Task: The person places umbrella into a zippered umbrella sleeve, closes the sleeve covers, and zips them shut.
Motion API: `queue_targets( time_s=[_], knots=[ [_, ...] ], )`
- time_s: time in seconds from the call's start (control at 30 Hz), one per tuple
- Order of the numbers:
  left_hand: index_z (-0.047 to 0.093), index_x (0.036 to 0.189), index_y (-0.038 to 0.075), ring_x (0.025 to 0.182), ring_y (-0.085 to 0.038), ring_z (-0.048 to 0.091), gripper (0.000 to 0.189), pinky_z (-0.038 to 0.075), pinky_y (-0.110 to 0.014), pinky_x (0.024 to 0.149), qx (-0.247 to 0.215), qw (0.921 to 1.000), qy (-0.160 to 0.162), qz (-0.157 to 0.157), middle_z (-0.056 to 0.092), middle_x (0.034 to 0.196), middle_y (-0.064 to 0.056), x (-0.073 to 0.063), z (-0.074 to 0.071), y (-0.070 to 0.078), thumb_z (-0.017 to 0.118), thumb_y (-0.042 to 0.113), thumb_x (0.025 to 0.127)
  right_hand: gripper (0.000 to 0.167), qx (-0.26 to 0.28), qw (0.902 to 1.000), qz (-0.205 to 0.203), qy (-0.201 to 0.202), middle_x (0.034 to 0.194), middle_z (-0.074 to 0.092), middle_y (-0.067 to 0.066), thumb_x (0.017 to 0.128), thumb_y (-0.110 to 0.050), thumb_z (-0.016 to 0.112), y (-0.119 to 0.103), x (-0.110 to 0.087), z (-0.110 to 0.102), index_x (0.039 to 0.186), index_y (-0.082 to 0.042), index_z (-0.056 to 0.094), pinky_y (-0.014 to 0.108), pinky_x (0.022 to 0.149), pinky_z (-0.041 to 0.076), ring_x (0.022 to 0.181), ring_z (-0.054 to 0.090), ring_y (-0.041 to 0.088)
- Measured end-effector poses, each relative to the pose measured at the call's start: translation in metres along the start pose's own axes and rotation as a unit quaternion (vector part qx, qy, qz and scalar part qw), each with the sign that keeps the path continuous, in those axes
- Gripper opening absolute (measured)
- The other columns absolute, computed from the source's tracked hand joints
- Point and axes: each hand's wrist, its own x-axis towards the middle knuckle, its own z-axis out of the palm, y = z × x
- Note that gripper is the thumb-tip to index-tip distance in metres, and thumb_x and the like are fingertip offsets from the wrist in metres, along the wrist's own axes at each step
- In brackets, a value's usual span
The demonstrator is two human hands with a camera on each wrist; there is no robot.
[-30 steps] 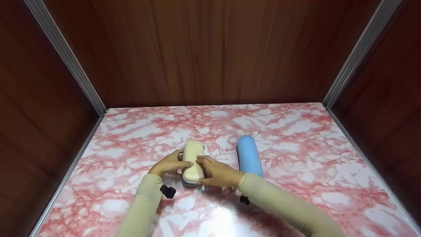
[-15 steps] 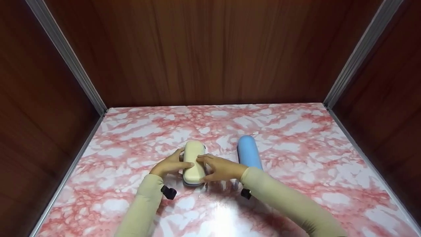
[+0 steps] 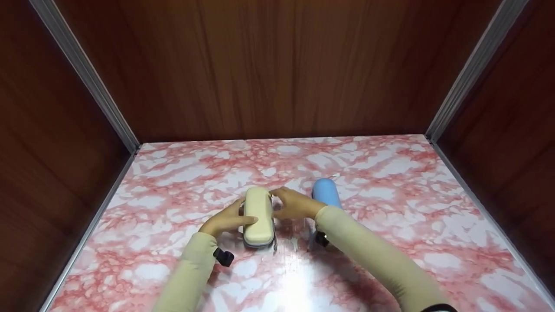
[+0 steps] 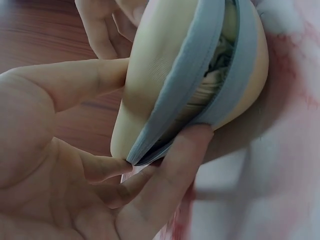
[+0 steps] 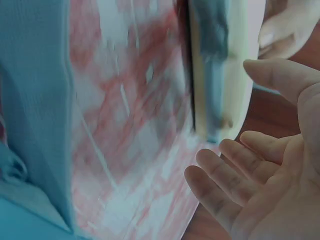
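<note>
Cream case (image 3: 259, 208), gaping along one side, gripped by your left hand (image 3: 226, 220); your right hand (image 3: 295, 205), released, just beside it. Blue case (image 3: 326, 191) partly behind your right sleeve (image 3: 368, 249).

Cream case (image 3: 258, 212) (with a grey-blue zip band (image 4: 187, 75)), light-blue case (image 3: 326, 192), red-and-white marbled tabletop (image 3: 390, 208), brown wood-grained wall (image 3: 251, 69).

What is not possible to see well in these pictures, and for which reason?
Contents of the cream case: left wrist view, unclear through its narrow opening.
One end of that case: left wrist view, cut off by the top edge.
Blue case, near part: head view, mostly behind the right sleeve.
Grey zip band: right wrist view, blurred.
</note>
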Motion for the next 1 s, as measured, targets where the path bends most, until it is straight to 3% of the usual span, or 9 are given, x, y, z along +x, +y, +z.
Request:
queue_targets(
  time_s=[0.27, 0.5, 0.7, 0.87, 1.0],
  knots=[
    [0.015, 0.16, 0.007, 0.112, -0.036, 0.059, 0.093, 0.058, -0.048, 0.073, 0.002, 1.0, 0.0, -0.004, 0.045, 0.144, -0.028, -0.001, 0.001, 0.0, 0.073, 0.023, 0.089, 0.068, 0.046, 0.9984, 0.033, 0.004, 0.134, 0.057, 0.021, 0.091, -0.022, 0.07, 0.014, 0.023, -0.004, 0.147, 0.004, 0.041, 0.045, 0.105, 0.043, 0.121, 0.055, 0.035],
    [0.019, 0.158, 0.005, 0.114, -0.037, 0.057, 0.088, 0.058, -0.047, 0.07, 0.015, 0.9999, -0.002, 0.007, 0.045, 0.145, -0.026, 0.0, 0.002, 0.0, 0.071, 0.021, 0.09, 0.051, 0.047, 0.9986, 0.003, 0.023, 0.112, 0.066, 0.018, 0.088, -0.01, 0.059, 0.02, 0.036, -0.001, 0.135, 0.011, 0.054, 0.042, 0.096, 0.049, 0.106, 0.061, 0.029],
    [0.019, 0.158, 0.005, 0.113, -0.037, 0.058, 0.087, 0.058, -0.049, 0.071, 0.014, 0.9999, -0.003, -0.001, 0.044, 0.146, -0.026, 0.0, 0.003, 0.002, 0.071, 0.021, 0.09, 0.023, 0.038, 0.9981, 0.011, 0.047, 0.095, 0.07, 0.013, 0.09, -0.001, 0.061, 0.021, 0.043, 0.007, 0.109, 0.003, 0.073, 0.036, 0.079, 0.051, 0.083, 0.059, 0.021],
    [0.02, 0.158, 0.006, 0.116, -0.038, 0.056, 0.088, 0.058, -0.049, 0.073, 0.013, 0.9999, 0.0, -0.001, 0.043, 0.147, -0.025, -0.001, 0.003, 0.002, 0.072, 0.02, 0.09, 0.019, 0.029, 0.996, 0.038, 0.075, 0.099, 0.074, 0.013, 0.095, -0.005, 0.063, 0.02, 0.045, 0.009, 0.106, 0.001, 0.076, 0.037, 0.08, 0.056, 0.089, 0.068, 0.023],
    [0.019, 0.159, 0.006, 0.116, -0.038, 0.055, 0.089, 0.058, -0.049, 0.074, 0.014, 0.9999, 0.001, -0.005, 0.042, 0.148, -0.025, -0.001, 0.002, 0.001, 0.072, 0.02, 0.089, 0.017, 0.029, 0.9946, 0.049, 0.086, 0.093, 0.074, 0.01, 0.097, -0.008, 0.063, 0.02, 0.044, 0.009, 0.101, 0.0, 0.077, 0.036, 0.075, 0.055, 0.08, 0.066, 0.021]
  ],
)
